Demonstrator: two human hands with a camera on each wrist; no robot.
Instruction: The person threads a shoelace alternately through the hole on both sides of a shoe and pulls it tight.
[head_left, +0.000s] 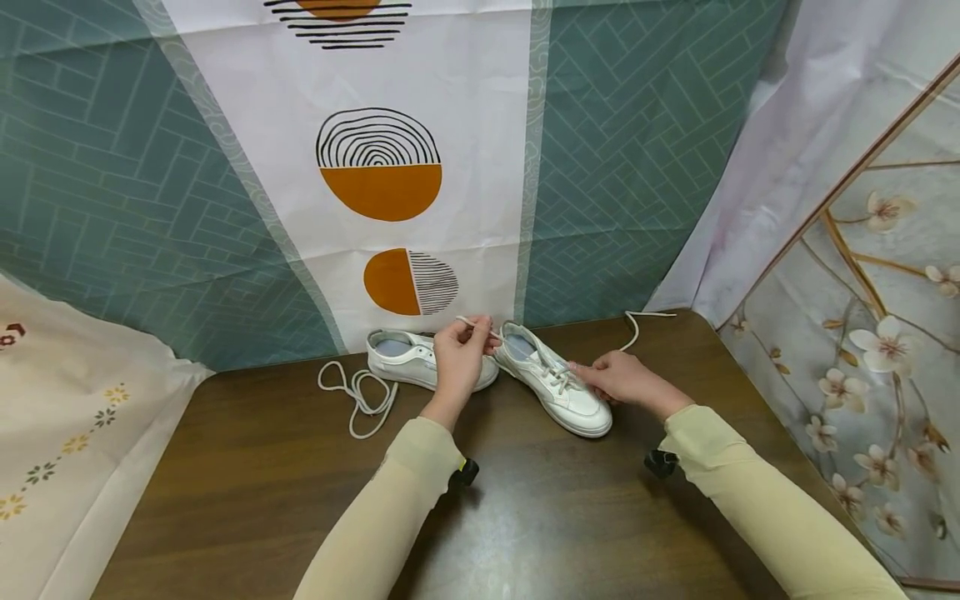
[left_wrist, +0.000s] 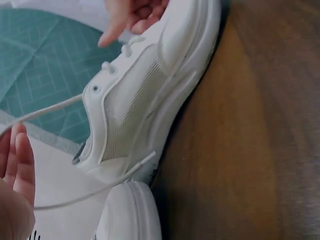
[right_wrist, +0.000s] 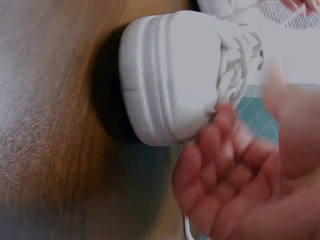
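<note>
A white lace-up shoe (head_left: 577, 410) stands on the table, its toe angled toward the right front. My left hand (head_left: 461, 354) pinches a white shoelace (left_wrist: 55, 107) that runs from this shoe's upper eyelets; its tipped end hangs free below. My right hand (head_left: 626, 379) is at the lacing by the toe, fingers loosely curled and thumb apart in the right wrist view. Its fingertips are near the crossed laces (right_wrist: 235, 65); no lace shows clearly between them. Partly behind my left hand, a second white shoe (head_left: 405, 367) has bare eyelets.
A loose white lace (head_left: 363, 400) lies coiled on the brown table (head_left: 525, 500) left of the second shoe. Another lace end (head_left: 636, 329) trails behind my right hand toward the back edge. A patterned curtain (head_left: 480, 167) hangs behind, a floral cloth (head_left: 862, 375) on the right.
</note>
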